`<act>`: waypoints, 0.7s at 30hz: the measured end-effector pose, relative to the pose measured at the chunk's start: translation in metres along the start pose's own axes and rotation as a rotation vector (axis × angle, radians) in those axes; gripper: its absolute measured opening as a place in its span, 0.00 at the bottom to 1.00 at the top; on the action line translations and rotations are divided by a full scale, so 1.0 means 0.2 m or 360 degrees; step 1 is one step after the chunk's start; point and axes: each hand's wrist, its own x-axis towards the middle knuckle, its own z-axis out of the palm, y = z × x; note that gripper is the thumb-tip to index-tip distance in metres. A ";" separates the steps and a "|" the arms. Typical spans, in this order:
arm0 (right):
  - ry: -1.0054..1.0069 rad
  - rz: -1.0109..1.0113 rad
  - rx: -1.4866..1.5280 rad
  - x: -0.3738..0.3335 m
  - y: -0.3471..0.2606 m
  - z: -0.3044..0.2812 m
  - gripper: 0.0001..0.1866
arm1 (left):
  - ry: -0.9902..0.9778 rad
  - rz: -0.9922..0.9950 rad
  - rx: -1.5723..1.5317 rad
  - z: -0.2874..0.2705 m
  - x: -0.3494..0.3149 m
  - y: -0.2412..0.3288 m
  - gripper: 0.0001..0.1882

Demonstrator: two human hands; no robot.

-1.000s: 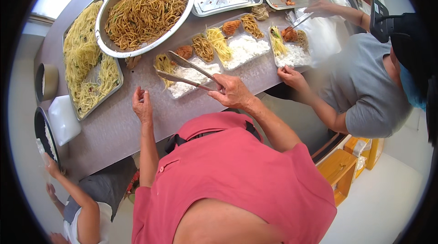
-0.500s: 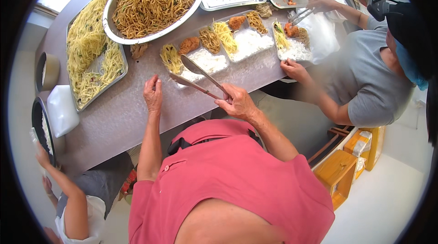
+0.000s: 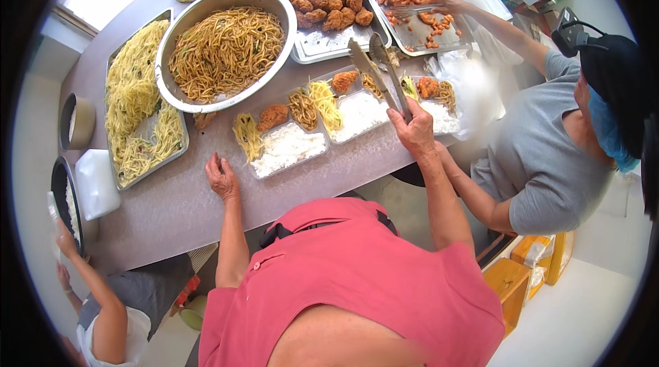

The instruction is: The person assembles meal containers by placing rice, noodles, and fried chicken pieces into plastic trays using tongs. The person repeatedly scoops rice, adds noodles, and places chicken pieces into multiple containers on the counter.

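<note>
Head camera shows long, grey metal tongs (image 3: 395,83), parted.

The right hand (image 3: 415,132), with its pair of long metal tongs (image 3: 395,78), has swung away from the left-hand clear plastic meal tray (image 3: 292,166) toward the right end of the grey bench (image 3: 165,209); the tongs, earlier aimed left over that tray's rice, now point to the far edge, leaving the rice uncovered. The left hand (image 3: 223,178) has its fingers a little more spread. The co-worker's tong-holding hand (image 3: 449,4) has left the right-hand meal tray's orange-red pieces (image 3: 427,87) for the large metal tray (image 3: 449,41) near the far right corner
</note>
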 end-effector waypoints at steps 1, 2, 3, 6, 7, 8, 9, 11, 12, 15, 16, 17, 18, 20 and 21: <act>-0.0028 0.0061 -0.0008 0.06 0.02 -0.03 0.15 | 0.0026 -0.0034 0.0003 0.01 -0.01 0.00 0.15; -0.0045 0.0071 -0.0071 0.11 0.07 -0.05 0.15 | 0.0054 -0.0070 0.0007 0.01 -0.01 -0.01 0.15; -0.0040 0.0067 -0.0112 0.17 0.11 -0.06 0.15 | 0.0018 -0.0089 0.0012 0.01 -0.01 -0.01 0.16; -0.0055 0.0056 -0.0298 0.39 0.25 -0.07 0.16 | 0.0044 -0.0128 0.0033 0.01 -0.02 -0.01 0.16; -0.0087 0.0095 -0.0406 0.48 0.28 -0.08 0.18 | 0.0043 -0.0131 0.0041 0.01 -0.02 0.00 0.16; -0.0120 0.0132 -0.0514 0.58 0.30 -0.09 0.19 | 0.0042 -0.0135 0.0049 0.01 -0.02 0.01 0.16; -0.0100 0.0157 -0.0600 0.68 0.34 -0.08 0.22 | 0.0041 -0.0133 0.0058 0.01 -0.02 0.02 0.16; -0.0038 0.0196 -0.0789 0.89 0.46 -0.05 0.23 | 0.0040 -0.0115 0.0115 0.01 -0.01 0.02 0.17; -0.0140 0.0320 -0.0845 0.99 0.47 -0.03 0.25 | 0.0035 -0.0113 0.0158 0.00 -0.02 0.02 0.17; -0.0311 0.0537 -0.1010 1.26 0.47 0.01 0.24 | 0.0049 -0.0100 0.0174 0.00 -0.03 0.03 0.17; -0.0341 0.0574 -0.1061 1.33 0.49 0.03 0.23 | 0.0036 -0.0105 0.0191 0.00 -0.03 0.03 0.17; -0.0371 0.0610 -0.1112 1.40 0.51 0.05 0.23 | 0.0023 -0.0110 0.0209 0.00 -0.03 0.03 0.17; -0.0415 0.0624 -0.1129 1.46 0.54 0.07 0.22 | 0.0018 -0.0117 0.0230 0.00 -0.03 0.04 0.17; -0.0501 0.0654 -0.1163 1.55 0.59 0.13 0.21 | 0.0015 -0.0111 0.0271 -0.01 -0.04 0.05 0.17; -0.0497 0.0632 -0.1213 1.57 0.59 0.16 0.18 | 0.0011 -0.0109 0.0293 -0.01 -0.04 0.05 0.17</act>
